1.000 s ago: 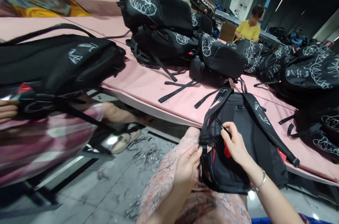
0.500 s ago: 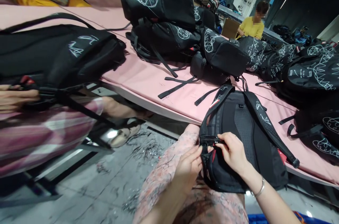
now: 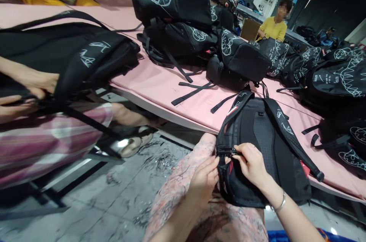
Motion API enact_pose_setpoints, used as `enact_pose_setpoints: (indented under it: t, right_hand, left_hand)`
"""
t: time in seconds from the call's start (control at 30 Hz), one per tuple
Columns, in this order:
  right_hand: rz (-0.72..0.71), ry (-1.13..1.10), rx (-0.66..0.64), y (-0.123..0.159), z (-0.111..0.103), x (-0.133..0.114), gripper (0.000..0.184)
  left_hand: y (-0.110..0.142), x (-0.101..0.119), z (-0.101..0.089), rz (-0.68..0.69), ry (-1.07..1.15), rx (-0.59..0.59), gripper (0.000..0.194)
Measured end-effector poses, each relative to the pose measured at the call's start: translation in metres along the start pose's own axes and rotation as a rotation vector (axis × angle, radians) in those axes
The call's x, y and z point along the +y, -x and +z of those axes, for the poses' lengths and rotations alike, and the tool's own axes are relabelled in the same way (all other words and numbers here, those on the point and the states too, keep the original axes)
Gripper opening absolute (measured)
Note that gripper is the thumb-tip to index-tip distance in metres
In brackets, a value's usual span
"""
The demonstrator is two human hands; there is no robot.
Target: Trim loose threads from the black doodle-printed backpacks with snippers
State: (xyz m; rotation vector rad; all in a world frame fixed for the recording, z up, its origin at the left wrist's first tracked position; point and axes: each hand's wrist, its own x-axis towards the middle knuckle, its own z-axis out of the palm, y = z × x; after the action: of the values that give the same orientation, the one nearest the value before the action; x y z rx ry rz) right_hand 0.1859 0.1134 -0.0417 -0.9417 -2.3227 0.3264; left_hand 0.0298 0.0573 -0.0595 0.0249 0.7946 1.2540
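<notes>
A black backpack (image 3: 265,139) lies across my lap and the table edge, its padded back panel and shoulder straps facing up. At its left side runs a short black strap with a dark buckle-like fitting (image 3: 227,152). My right hand (image 3: 253,162) pinches the right end of this fitting between thumb and fingers. Just below and left, my left hand (image 3: 204,177) is closed on the strap edge, its fingertips near the fitting. Exactly what lies between the fingertips is partly hidden. A bit of red lining shows beneath the hands.
Black backpacks with white scribble prints are piled on the pink-covered table (image 3: 160,89). At left, a co-worker's hands (image 3: 37,82) handle another black backpack (image 3: 71,55). A person in yellow (image 3: 273,28) is farther back. Thread scraps (image 3: 157,162) litter the floor.
My hands stay at the same fitting, with hardly any movement. At left, a second hand of the co-worker has come onto their backpack. The view has shifted very slightly.
</notes>
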Motion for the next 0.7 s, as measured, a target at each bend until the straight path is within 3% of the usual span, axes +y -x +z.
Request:
enact_pose_setpoints:
  t: [0.47,0.6,0.7]
  right_hand:
    - [0.015,0.048,0.007,-0.002,0.005,-0.005,0.014]
    - [0.132,-0.098,0.072,-0.002,-0.001,-0.006,0.012]
    - [0.286,-0.273,0.009,0.005,-0.009,-0.017,0.013]
  left_hand:
    - [0.004,-0.004,0.004,0.003,-0.051,-0.047,0.022]
    - [-0.005,-0.005,0.001,0.015,-0.057,-0.067,0.019]
    - [0.004,-0.004,-0.004,0.049,-0.075,-0.137,0.014]
